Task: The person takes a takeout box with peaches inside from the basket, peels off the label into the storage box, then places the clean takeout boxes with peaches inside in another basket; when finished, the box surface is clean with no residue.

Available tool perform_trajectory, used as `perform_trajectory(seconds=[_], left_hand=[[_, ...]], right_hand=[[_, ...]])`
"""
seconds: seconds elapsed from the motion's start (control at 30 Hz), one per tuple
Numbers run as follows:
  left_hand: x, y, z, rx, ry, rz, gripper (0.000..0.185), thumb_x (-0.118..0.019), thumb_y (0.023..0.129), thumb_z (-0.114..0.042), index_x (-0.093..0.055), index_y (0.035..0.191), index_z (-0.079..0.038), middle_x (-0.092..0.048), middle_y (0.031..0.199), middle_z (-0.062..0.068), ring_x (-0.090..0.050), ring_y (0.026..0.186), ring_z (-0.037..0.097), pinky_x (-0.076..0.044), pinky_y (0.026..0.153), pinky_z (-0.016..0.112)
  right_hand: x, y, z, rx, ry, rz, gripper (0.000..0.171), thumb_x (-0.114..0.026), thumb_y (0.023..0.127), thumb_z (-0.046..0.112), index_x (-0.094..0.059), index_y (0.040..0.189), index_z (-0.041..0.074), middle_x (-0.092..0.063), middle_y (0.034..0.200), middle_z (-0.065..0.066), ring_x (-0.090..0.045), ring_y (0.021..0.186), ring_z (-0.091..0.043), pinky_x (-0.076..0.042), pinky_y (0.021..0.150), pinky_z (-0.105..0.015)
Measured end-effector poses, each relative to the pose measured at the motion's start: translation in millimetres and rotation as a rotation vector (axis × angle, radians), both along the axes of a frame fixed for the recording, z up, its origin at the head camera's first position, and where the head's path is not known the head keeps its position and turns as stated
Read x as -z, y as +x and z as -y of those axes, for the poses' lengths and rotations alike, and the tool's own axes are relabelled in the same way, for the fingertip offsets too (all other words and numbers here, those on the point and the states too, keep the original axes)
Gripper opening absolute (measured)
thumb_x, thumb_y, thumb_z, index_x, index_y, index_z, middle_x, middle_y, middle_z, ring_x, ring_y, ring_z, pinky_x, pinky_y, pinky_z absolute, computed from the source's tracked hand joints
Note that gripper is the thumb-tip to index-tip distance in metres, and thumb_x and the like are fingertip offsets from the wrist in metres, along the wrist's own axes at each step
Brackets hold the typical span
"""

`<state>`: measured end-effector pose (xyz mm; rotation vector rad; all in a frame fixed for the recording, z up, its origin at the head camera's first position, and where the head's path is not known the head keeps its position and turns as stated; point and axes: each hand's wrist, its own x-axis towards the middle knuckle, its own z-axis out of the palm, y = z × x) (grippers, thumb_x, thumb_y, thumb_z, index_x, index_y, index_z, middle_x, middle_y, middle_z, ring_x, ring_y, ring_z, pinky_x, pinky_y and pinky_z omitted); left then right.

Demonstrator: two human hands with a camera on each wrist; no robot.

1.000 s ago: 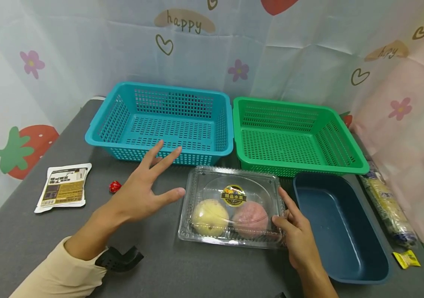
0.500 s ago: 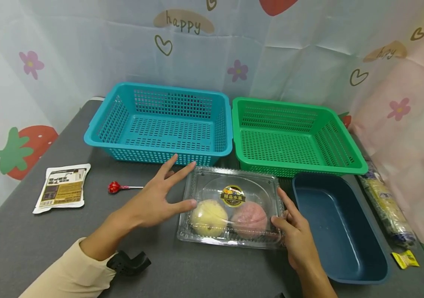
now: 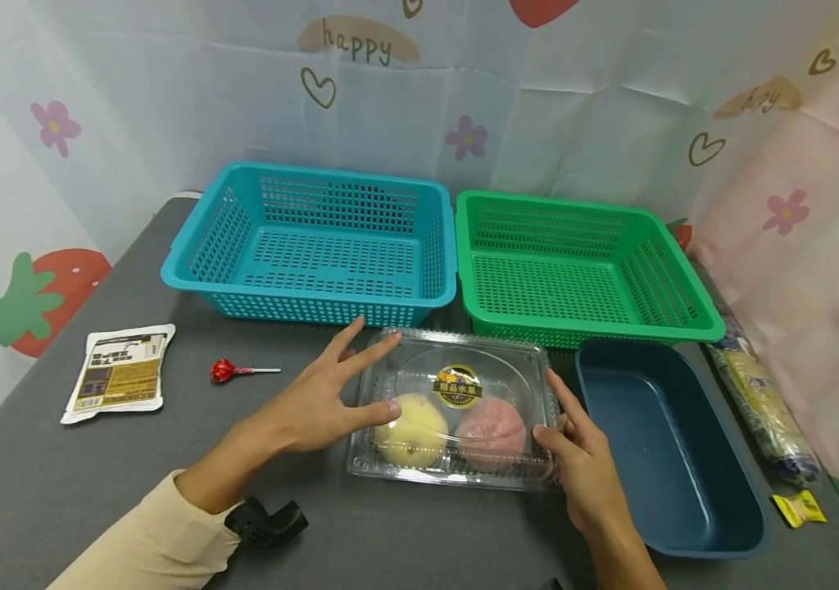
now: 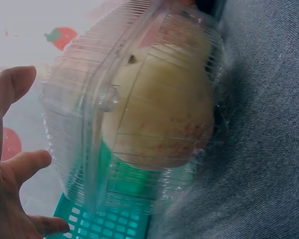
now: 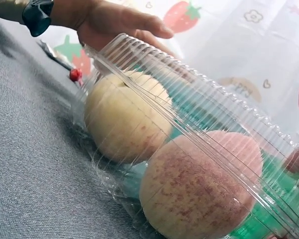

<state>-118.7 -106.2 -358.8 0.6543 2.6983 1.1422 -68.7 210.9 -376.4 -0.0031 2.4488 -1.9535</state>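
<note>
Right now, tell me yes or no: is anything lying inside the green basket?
No. In the head view the green basket shows only its bare slotted floor and walls, with nothing lying in it.

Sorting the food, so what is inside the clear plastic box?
Inside the clear box lie a yellow fruit and a pink fruit, side by side. A sticker on the lid hides nothing much.
</note>
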Motion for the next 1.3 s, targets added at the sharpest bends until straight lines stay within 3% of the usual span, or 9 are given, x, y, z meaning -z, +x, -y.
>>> perform_trajectory(seconds=[0.43,0.6,0.77,0.83,0.93,1.13,1.23,1.3], left_hand=[[8.7,-1.8,-7,-0.009,-0.020,0.050,0.083,-0.064,0.082,-0.063,-0.027,0.152,-0.040,-0.004,0.160,0.012,-0.019,0.137,0.048,-0.031,0.092,0.073],[12.1,-2.9,-9,-0.014,-0.043,0.055,0.088,-0.065,0.079,-0.064,-0.025,0.153,-0.038,-0.018,0.155,0.018,-0.029,0.133,0.047,-0.035,0.092,0.069],[13.5,-3.6,-10,-0.003,0.001,0.047,0.090,-0.070,0.079,-0.058,-0.027,0.153,-0.034,-0.046,0.125,0.013,-0.051,0.103,0.031,-0.046,0.082,0.052],[14.2,-4.2,-10,0.000,0.027,0.051,0.090,-0.072,0.078,-0.055,-0.028,0.153,-0.032,-0.047,0.114,0.011,-0.050,0.091,0.026,-0.046,0.075,0.046],[15.7,-5.1,-11,0.008,0.083,0.073,0.089,-0.074,0.078,-0.049,-0.030,0.153,-0.028,-0.046,0.111,0.013,-0.047,0.086,0.026,-0.043,0.071,0.042],[18.3,-5.9,-13,0.016,0.277,0.181,0.087,-0.079,0.078,-0.035,-0.033,0.151,-0.022,-0.040,0.127,0.020,-0.045,0.093,0.029,-0.043,0.073,0.040],[18.9,-5.6,-14,0.017,0.361,0.229,0.087,-0.081,0.078,-0.028,-0.033,0.150,-0.021,-0.029,0.145,0.018,-0.041,0.114,0.034,-0.042,0.086,0.045],[17.7,-4.9,-16,0.013,0.397,0.258,0.088,-0.082,0.077,-0.024,-0.033,0.150,-0.021,-0.025,0.151,0.016,-0.038,0.119,0.036,-0.044,0.085,0.047]], right_hand=[[-0.4,0.3,1,0.013,0.012,-0.002,0.067,-0.050,0.096,-0.003,-0.029,0.154,0.022,-0.030,0.076,-0.008,-0.027,0.060,-0.017,-0.027,0.051,-0.029],[-1.3,0.9,2,0.028,0.038,-0.002,0.066,-0.051,0.096,-0.001,-0.030,0.153,0.023,-0.032,0.076,-0.008,-0.028,0.061,-0.017,-0.028,0.052,-0.029],[-3.5,2.2,4,0.051,0.096,-0.019,0.065,-0.052,0.094,-0.001,-0.034,0.152,0.023,-0.034,0.074,-0.008,-0.031,0.058,-0.016,-0.031,0.051,-0.028],[-5.1,2.9,6,0.061,0.132,-0.017,0.065,-0.053,0.094,0.000,-0.035,0.151,0.025,-0.035,0.072,-0.007,-0.032,0.056,-0.015,-0.033,0.050,-0.028],[-7.8,4.5,6,0.075,0.190,-0.006,0.064,-0.055,0.095,0.002,-0.037,0.150,0.029,-0.035,0.071,-0.005,-0.034,0.056,-0.014,-0.034,0.050,-0.027],[-14.1,7.0,7,0.085,0.336,0.010,0.061,-0.056,0.097,0.011,-0.037,0.149,0.034,-0.037,0.077,-0.007,-0.038,0.066,-0.019,-0.033,0.056,-0.030],[-17.6,8.8,6,0.075,0.423,0.020,0.059,-0.055,0.098,0.017,-0.034,0.150,0.037,-0.053,0.102,-0.012,-0.050,0.087,-0.024,-0.040,0.065,-0.038],[-19.7,9.5,6,0.069,0.471,0.017,0.060,-0.055,0.098,0.020,-0.031,0.151,0.035,-0.053,0.121,-0.016,-0.051,0.101,-0.028,-0.043,0.072,-0.045]])
